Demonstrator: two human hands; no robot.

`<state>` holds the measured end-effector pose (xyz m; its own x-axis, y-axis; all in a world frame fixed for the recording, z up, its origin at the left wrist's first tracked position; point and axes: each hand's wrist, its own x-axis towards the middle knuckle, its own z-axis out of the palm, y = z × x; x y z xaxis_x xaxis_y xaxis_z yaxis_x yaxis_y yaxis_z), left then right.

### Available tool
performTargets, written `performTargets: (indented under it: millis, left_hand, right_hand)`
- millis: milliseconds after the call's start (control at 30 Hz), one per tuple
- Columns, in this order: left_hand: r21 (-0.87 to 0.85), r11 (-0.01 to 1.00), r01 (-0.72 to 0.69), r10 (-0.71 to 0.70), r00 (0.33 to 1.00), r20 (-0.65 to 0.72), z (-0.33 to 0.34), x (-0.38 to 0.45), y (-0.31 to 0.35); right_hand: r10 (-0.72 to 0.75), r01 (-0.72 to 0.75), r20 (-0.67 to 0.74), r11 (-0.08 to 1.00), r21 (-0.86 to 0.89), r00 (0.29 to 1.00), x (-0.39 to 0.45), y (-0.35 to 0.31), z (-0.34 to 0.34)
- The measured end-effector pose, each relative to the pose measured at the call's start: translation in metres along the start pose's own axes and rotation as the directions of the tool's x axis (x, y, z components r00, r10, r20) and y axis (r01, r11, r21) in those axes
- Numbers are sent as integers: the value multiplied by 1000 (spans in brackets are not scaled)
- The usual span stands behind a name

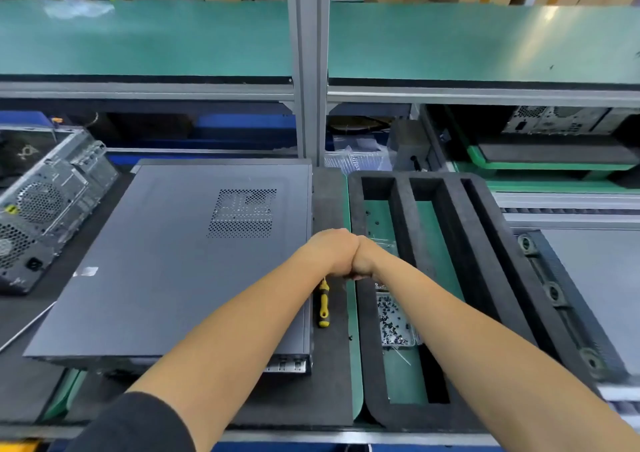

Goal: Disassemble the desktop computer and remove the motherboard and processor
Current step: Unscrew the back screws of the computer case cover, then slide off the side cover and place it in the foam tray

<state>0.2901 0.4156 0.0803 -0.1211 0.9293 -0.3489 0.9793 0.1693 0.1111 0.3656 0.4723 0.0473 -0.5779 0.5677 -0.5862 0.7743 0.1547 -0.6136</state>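
A dark grey desktop computer case (166,264) lies flat on a black mat, its side panel closed and a perforated vent (242,213) facing up. Both my arms reach forward over the case's right edge. My left hand (330,250) and my right hand (365,261) are curled into fists and pressed knuckle to knuckle, with nothing visible in either. Just below them a yellow and black screwdriver (323,308) lies on the mat (332,365), beside the case. The motherboard and processor are hidden inside the case.
A black foam tray (485,278) with long slots sits to the right, and a clear box of small screws (394,321) lies in it. An open bare chassis (45,205) stands at the left. Another grey case (602,295) lies at the far right. A metal post (310,70) rises behind.
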Motion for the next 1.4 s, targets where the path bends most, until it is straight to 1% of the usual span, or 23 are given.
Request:
performTargets:
  millis: [133, 200, 267, 367, 467, 533, 600, 667, 733, 800, 900, 967, 1067, 1133, 1200, 1267, 1333, 1400]
  left_hand:
    - [-100, 995, -10, -13, 973, -231, -8, -19, -11]
    - [-170, 985, -10, -49, 940, -337, -10, -32, -20]
    - [-218, 975, -44, -56, 901, -431, -11, -49, -33]
    - [-249, 961, -119, -22, 865, -500, -10, -80, -56]
    - [-269, 949, -162, -2, 855, -519, -5, -112, -85]
    - [-245, 960, -136, -13, 852, -524, 3, -133, -106]
    - [-198, 978, -68, -46, 854, -519, 18, -153, -124]
    - [-184, 983, 8, -102, 854, -510, 32, -173, -136]
    - [-227, 972, 56, -165, 852, -497, 42, -191, -145]
    - [-240, 968, 80, -191, 853, -486, 51, -209, -154]
    - [-270, 960, 70, -202, 844, -498, 69, -242, -171]
    - [-275, 959, 71, -194, 871, -452, 84, -268, -184]
    - [-184, 980, 80, -143, 919, -367, 97, -298, -202]
    - [-90, 989, 114, -138, 929, -344, 101, -307, -210]
    - [-22, 979, 200, -193, 903, -384, 106, -310, -213]
    - [-40, 957, 288, -277, 862, -424, 112, -312, -214]
    - [-109, 942, 317, -333, 838, -433, 117, -313, -214]
    - [-139, 943, 301, -331, 835, -439, 115, -313, -216]
  right_hand:
    - [-77, 66, -149, 995, -72, 986, -17, -31, -9]
    - [-113, 79, -228, 985, -152, 967, -31, -51, -7]
    - [-150, 84, -311, 973, -216, 939, -45, -70, 2]
    - [-203, 104, -406, 962, -252, 891, -62, -94, 29]
    - [-283, 163, -434, 942, -293, 855, -78, -113, 63]
    - [-340, 191, -416, 914, -359, 843, -86, -120, 87]
    - [-379, 223, -342, 882, -415, 860, -96, -123, 111]
    - [-416, 239, -251, 818, -523, 874, -105, -123, 132]
    - [-449, 242, -186, 734, -634, 874, -114, -123, 149]
    - [-501, 272, -143, 662, -698, 854, -124, -123, 163]
    - [-575, 342, -68, 572, -746, 815, -138, -117, 176]
    - [-598, 350, -31, 509, -786, 801, -147, -110, 183]
    - [-613, 274, -54, 428, -861, 788, -157, -104, 195]
    - [-630, 216, -84, 384, -897, 772, -162, -106, 203]
    - [-628, 159, -94, 335, -929, 772, -168, -111, 210]
    - [-601, 118, -94, 304, -945, 794, -173, -120, 216]
    - [-554, 71, -90, 262, -962, 828, -174, -129, 222]
    - [-502, 7, -102, 211, -978, 859, -172, -136, 231]
